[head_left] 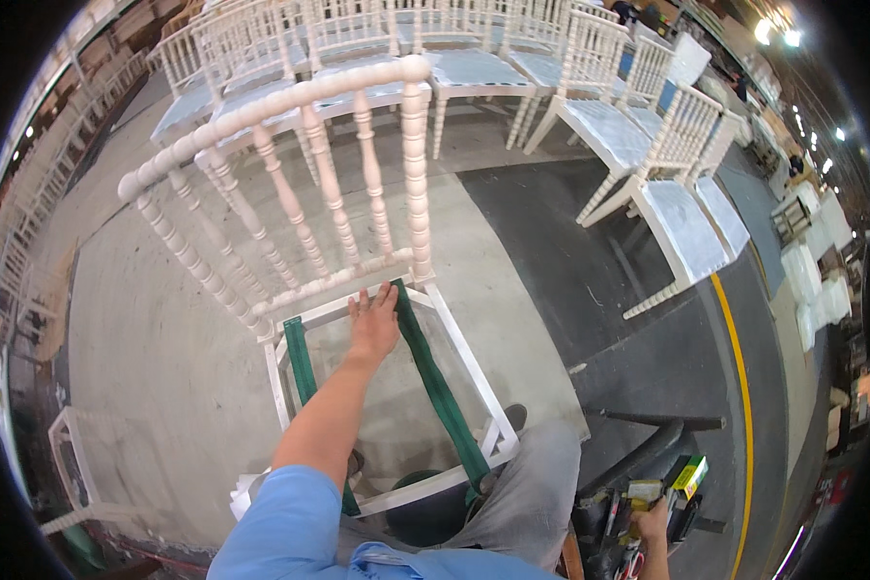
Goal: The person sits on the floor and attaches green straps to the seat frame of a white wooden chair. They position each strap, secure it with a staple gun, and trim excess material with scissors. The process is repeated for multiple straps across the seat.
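At the far left we see stacked white chair frames [39, 242] along the wall, and a small white frame piece [72, 464] lying on the concrete floor [145, 319]. Just right of that stands the white chair [300, 193] we are working on, its spindle back upright and tilted away from us, its open seat frame [459, 348] facing up with no panel in it. Two green webbing straps cross that frame front to back: the left strap [300, 358] near the left rail, the right strap [440, 387] running diagonally toward the front right corner.

Our left hand [372, 324] lies flat and open, fingers spread, pressing the far end of the right strap against the rear seat rail just below the spindles. It grips nothing; it pins the webbing down.

Further right, low in the view, our right hand [652, 527] is closed around a stapler-like power tool [662, 488] with yellow and green parts, held well apart from the chair. Beyond it a row of finished white chairs [648, 164] stands on the dark floor.

We judge the step to be fixing the strap's rear end. The next move seems to call for bringing the tool up to the rail beside our fingers while keeping the webbing taut and flat.
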### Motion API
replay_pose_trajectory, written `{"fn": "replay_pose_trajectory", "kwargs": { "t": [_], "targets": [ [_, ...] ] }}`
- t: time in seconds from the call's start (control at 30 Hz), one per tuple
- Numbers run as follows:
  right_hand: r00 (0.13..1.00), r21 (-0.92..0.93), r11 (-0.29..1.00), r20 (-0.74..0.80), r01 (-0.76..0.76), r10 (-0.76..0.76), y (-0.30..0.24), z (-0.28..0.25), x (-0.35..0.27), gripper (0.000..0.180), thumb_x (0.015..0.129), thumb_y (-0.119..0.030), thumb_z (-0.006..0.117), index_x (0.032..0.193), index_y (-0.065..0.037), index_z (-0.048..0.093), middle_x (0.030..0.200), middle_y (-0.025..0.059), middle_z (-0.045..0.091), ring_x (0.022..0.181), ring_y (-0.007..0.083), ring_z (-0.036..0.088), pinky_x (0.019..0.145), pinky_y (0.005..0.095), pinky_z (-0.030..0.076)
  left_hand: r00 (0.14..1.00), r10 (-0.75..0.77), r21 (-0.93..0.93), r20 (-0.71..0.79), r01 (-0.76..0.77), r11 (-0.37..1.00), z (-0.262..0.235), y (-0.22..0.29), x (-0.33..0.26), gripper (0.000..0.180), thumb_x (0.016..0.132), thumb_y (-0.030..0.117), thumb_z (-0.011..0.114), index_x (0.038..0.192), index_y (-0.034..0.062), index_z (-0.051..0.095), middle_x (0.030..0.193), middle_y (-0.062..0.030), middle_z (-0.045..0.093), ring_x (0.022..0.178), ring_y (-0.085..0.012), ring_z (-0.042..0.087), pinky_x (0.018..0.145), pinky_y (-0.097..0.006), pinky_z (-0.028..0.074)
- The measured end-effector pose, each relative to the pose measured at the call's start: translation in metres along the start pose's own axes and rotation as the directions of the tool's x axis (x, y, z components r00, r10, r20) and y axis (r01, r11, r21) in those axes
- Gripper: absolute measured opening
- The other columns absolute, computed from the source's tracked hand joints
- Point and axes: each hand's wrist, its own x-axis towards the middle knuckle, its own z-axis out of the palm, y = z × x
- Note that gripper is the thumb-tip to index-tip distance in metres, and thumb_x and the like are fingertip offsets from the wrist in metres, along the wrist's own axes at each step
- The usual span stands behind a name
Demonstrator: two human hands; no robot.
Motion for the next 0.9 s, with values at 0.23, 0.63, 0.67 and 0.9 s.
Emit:
{"fn": "replay_pose_trajectory", "kwargs": {
  "t": [0.23, 0.63, 0.67, 0.9],
  "targets": [
    [0.976, 0.246, 0.962, 0.146, 0.121, -0.16, -0.128, 0.032, -0.005, 0.057, 0.069, 0.002, 0.074, 0.124, -0.005, 0.06, 0.106, 0.0044, 0.068, 0.094, 0.0194, 0.064, 0.083, 0.0334, 0.051, 0.994, -0.018, -0.168, -0.105, 0.0, 0.986, 0.014, 0.011, -0.003, 0.065, 0.098, 0.039, 0.064, 0.156, 0.016, 0.046, 0.165, -0.0033, 0.039, 0.151, -0.0461, 0.03, 0.124, -0.065, 0.017],
    [0.664, 0.354, 0.927, 0.665, 0.125, -0.344, -0.433, 0.302, 0.021, 0.03, 0.095, -0.026, 0.078, 0.112, -0.006, 0.064, 0.083, 0.0005, 0.061, 0.061, 0.0115, 0.056, 0.052, 0.0302, 0.048, 0.977, -0.064, -0.247, -0.203, 0.012, 0.969, 0.024, -0.013, -0.006, 0.07, 0.089, 0.033, 0.076, 0.152, 0.02, 0.05, 0.164, 0.0017, 0.04, 0.153, -0.0424, 0.029, 0.125, -0.063, 0.018],
    [0.661, 0.373, 0.92, 0.661, 0.122, -0.356, -0.442, 0.326, 0.023, 0.031, 0.095, -0.027, 0.078, 0.111, -0.004, 0.064, 0.084, 0.0018, 0.062, 0.06, 0.0122, 0.058, 0.052, 0.0303, 0.049, 0.979, -0.065, -0.257, -0.192, 0.013, 0.966, 0.024, -0.013, -0.005, 0.069, 0.09, 0.032, 0.075, 0.152, 0.0199, 0.05, 0.164, 0.0017, 0.039, 0.153, -0.0416, 0.028, 0.125, -0.062, 0.016],
    [0.674, 0.395, 0.88, 0.577, 0.263, -0.461, -0.453, 0.415, 0.041, 0.031, 0.096, -0.027, 0.076, 0.107, 0.0, 0.066, 0.089, 0.0069, 0.067, 0.053, 0.0139, 0.06, 0.045, 0.028, 0.049, 0.983, -0.057, -0.294, -0.177, 0.003, 0.956, 0.026, -0.008, -0.005, 0.067, 0.092, 0.03, 0.072, 0.154, 0.0202, 0.049, 0.165, 0.0022, 0.038, 0.155, -0.0393, 0.024, 0.126, -0.062, 0.014]
  ]
}}
